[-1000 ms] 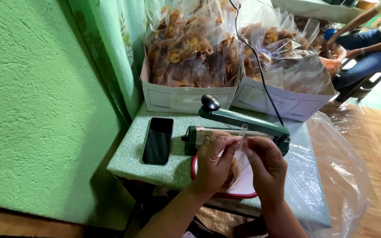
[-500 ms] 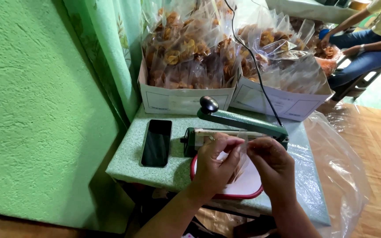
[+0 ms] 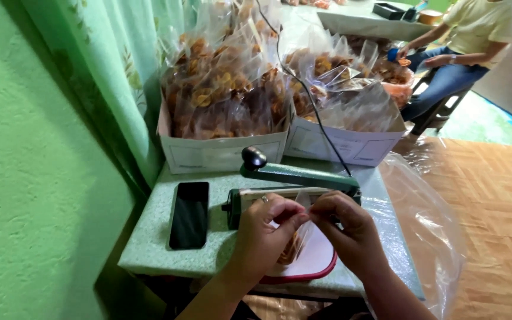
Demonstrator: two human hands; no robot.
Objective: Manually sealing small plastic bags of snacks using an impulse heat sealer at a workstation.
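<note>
Both the left hand (image 3: 266, 228) and the right hand (image 3: 344, 228) pinch shut the mouth of a small clear snack bag (image 3: 296, 240) between them, not yet under the raised arm of the green heat sealer (image 3: 294, 178) just beyond the fingers, while two boxes of filled bags (image 3: 226, 155) stand farther back.

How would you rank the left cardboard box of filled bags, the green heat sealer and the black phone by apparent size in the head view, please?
1. Left cardboard box with its filled bags: largest.
2. Green heat sealer: narrower, and partly hidden by the hands, so its full extent is unsure.
3. Black phone: smallest, though it lies nearer the camera.
</note>
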